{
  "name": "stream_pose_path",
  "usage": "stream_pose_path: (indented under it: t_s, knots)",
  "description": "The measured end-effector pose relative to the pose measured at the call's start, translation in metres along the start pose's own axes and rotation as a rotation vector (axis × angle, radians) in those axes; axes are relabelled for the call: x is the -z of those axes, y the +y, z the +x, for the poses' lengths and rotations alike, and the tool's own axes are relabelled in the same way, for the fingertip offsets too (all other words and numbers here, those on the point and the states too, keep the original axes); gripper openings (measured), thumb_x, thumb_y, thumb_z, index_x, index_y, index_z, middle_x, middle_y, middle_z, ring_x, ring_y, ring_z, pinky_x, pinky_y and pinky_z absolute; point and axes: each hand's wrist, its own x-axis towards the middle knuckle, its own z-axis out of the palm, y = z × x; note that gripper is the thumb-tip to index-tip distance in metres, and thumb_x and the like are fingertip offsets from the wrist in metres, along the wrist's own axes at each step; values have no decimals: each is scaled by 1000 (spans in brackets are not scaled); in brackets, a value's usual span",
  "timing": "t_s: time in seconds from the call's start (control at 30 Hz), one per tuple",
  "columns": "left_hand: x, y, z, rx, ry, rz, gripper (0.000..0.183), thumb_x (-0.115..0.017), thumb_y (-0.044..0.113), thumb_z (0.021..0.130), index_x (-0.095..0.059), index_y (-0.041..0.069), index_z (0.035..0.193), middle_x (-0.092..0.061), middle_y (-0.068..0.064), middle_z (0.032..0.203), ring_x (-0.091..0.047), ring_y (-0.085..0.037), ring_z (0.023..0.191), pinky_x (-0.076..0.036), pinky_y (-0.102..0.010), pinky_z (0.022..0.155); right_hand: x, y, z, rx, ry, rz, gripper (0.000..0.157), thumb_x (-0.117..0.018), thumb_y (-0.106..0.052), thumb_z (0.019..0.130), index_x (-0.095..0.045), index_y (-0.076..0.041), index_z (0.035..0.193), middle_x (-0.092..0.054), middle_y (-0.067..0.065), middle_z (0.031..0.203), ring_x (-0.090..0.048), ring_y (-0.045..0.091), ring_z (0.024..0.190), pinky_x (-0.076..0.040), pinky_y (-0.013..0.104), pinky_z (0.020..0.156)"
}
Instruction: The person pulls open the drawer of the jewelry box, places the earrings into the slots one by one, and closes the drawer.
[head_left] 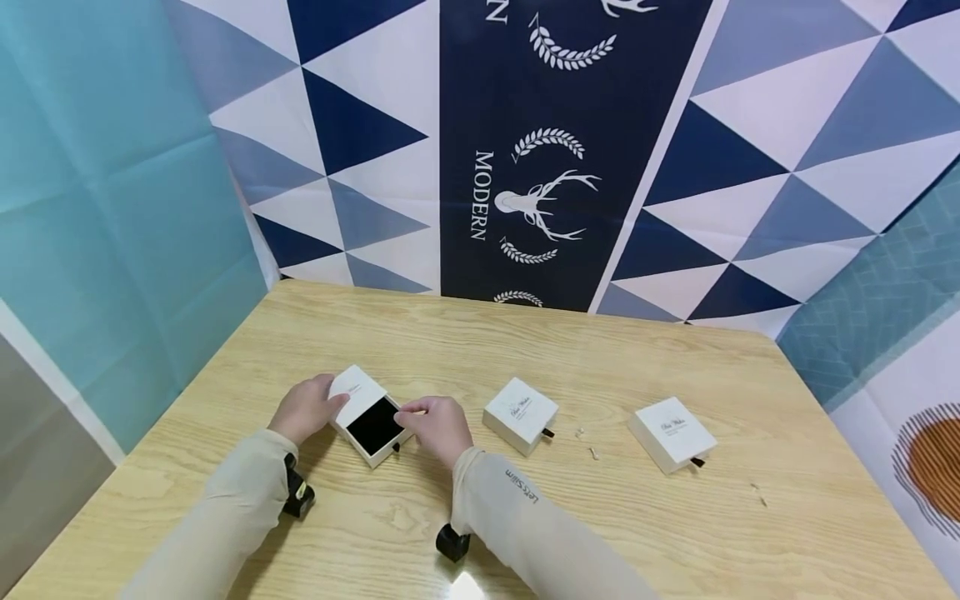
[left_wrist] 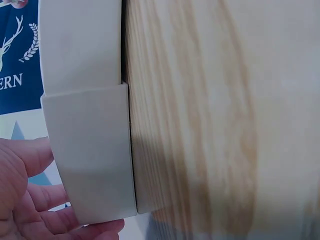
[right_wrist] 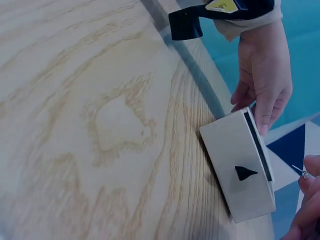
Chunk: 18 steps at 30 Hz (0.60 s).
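A small white drawer box (head_left: 358,388) sits at the left of the table, its drawer pulled partway out. Black lining (head_left: 375,427) fills the drawer, and a black pull tab (right_wrist: 244,173) hangs from its front. My left hand (head_left: 306,407) grips the box's sleeve at its left side, thumb on top and fingers along the edge. Between thumb and forefinger, my right hand (head_left: 441,428) pinches a tiny stud earring (right_wrist: 304,173) with a thin pin, close over the drawer's right rim.
Two more white boxes, one in the middle (head_left: 521,413) and one at the right (head_left: 672,433), stand closed with black tabs showing. Small earrings (head_left: 594,453) lie beside the middle box, and another small piece (head_left: 759,493) lies farther right. A patterned curtain (head_left: 375,150) hangs behind the table.
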Motion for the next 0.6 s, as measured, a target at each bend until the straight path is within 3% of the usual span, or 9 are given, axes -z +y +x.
stream_pose_path:
  t_s: [0.2,0.43,0.6]
  knots:
    - [4,0,0,14,-8,9,43,-57,16,95,-51,-17,123,-55,-34,122,-51,-48,113,-41,-54,95,-5,-1,8,-71,-24,37,15,-71,-15,84,-74,-2,90,-49,0,48,-43,8,42,-35,19,44]
    - [4,-3,-1,28,-7,-13,43,-57,16,95,-52,-17,122,-55,-33,121,-53,-47,112,-41,-53,95,-7,-7,21,-78,-28,-87,16,-73,-21,83,-75,-6,89,-70,0,89,-60,13,85,-49,29,77]
    - [4,-2,0,11,4,-26,43,-58,17,94,-53,-16,121,-57,-32,119,-54,-46,110,-42,-53,94,-11,-18,27,-70,-26,-152,16,-73,-23,83,-76,-9,88,-70,-2,87,-60,11,84,-48,28,80]
